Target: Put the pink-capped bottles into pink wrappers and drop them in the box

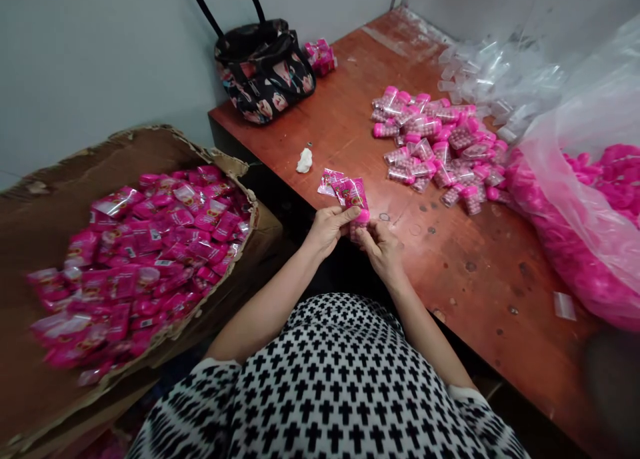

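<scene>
Head camera on the action, and both hands are together at the near edge of the reddish-brown wooden desk (340,132)! Between them sits the small clear plastic bottle with a bright pink cap (361,217), pale pink beads just showing below the cap. By my reading, the step in hand is close fingertip work on this one bottle, matching it up with the shiny pink printed plastic wrappers (353,191) fanned right beyond it. What does the next move call for? I'd say a steady bottle and a careful fingertip lift of one thin wrapper.

To the grip: the left hand (327,229) has its thumb laid along the cap, fingers curled in beneath. The right hand (384,249) pinches from the other side, thumb and fingers closed low on the bottle. Little daylight between those fingers! Whether either hand also grips the nearest wrapper, I can't tell.

Over to the left, a brown cardboard box (265,242) holds a heap of glossy pink wrapped packets (165,229); farther up the desk lies a pile of pink-capped clear bottles (463,137).
</scene>
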`<state>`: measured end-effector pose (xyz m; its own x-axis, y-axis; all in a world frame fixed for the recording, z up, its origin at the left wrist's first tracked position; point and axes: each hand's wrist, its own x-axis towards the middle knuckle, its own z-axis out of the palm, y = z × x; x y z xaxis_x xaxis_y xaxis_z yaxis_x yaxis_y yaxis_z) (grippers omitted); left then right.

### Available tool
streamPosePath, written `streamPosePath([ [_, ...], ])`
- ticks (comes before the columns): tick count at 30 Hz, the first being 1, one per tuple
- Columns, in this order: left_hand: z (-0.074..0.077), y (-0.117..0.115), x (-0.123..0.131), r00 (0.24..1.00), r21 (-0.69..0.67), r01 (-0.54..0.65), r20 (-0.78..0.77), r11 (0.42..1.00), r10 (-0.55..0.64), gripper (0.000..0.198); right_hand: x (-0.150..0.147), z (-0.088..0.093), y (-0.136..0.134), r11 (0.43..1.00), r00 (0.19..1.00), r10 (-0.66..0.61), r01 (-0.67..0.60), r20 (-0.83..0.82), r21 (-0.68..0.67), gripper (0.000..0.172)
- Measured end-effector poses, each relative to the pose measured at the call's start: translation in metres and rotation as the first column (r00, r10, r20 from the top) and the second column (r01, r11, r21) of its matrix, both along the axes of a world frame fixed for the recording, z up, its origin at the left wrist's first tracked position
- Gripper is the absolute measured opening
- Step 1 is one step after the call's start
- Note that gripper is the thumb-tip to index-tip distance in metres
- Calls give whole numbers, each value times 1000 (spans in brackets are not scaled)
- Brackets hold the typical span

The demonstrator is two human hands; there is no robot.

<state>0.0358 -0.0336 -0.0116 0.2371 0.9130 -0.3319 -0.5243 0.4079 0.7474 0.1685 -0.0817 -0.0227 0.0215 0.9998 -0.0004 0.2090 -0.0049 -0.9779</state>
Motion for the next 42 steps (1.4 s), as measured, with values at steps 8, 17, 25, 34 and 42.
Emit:
streamPosePath([
  [8,9,2,-5,988,83,96,-127,992,-85,26,-2,4,12,976,895,-12,-87,-445,-200,26],
  [17,4,-5,1,999,-15,-49,-21,999,48,28,-11,5,-4,988,900,-115,61,-420,-140,33],
  [25,11,-18,2,999,-14,43,-13,999,-44,26,-11,5,-3,975,846,-214,150,-489,-166,25],
  [34,14,-31,-30,992,-103,80,106,991,-69,21,-26,3,24,1000,934,-18,8,-358,-28,37],
  [42,16,-18,-86,802,191,-554,-138,810,581,53,-20,16,25,1000,976,-21,20,-217,-6,30],
])
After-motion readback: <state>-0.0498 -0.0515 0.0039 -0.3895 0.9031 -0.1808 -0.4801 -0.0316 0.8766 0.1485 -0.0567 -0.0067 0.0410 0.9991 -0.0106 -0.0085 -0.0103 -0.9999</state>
